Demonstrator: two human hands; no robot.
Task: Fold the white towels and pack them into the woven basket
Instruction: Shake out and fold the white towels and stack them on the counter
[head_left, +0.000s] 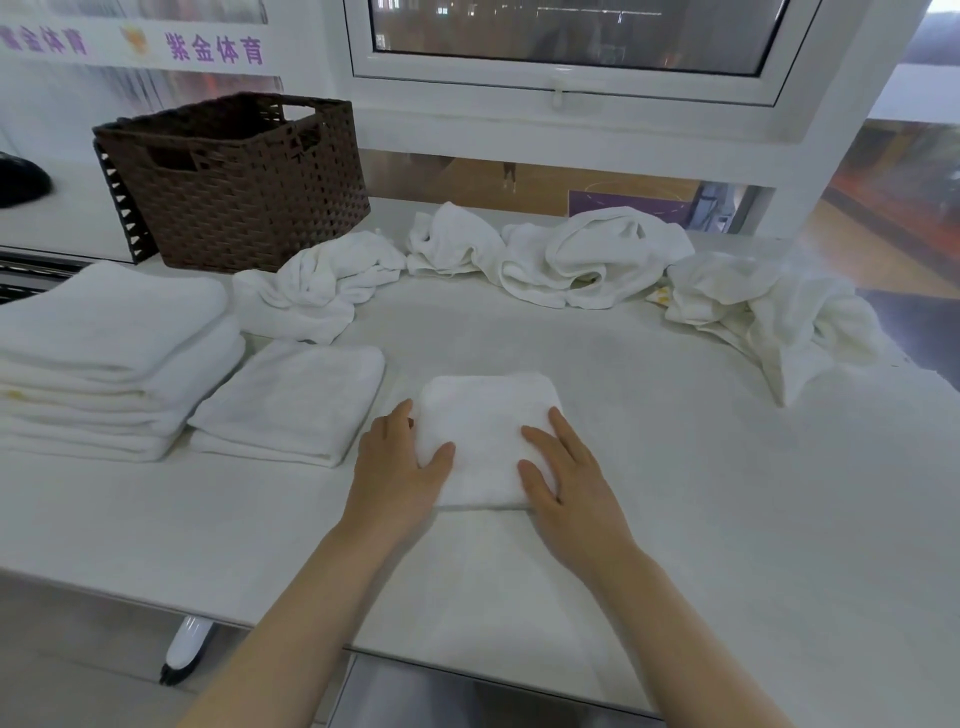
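Observation:
A folded white towel (485, 421) lies square on the white table in front of me. My left hand (397, 462) rests flat along its left edge, thumb on top. My right hand (563, 473) lies flat on its right side with straight fingers. To the left sits a folded towel (296, 400), and further left a stack of folded towels (109, 358). Several crumpled white towels lie along the back: one (322, 283) by the basket, one (452, 241), a bigger one (592, 257), and one (769, 312) at the right. The brown woven basket (239, 182) stands at the back left.
The white table (675, 493) ends at a near edge below my forearms. A white window frame (566, 88) rises behind the table. A dark object (21, 179) sits at the far left. A white table leg foot (187, 647) shows under the table.

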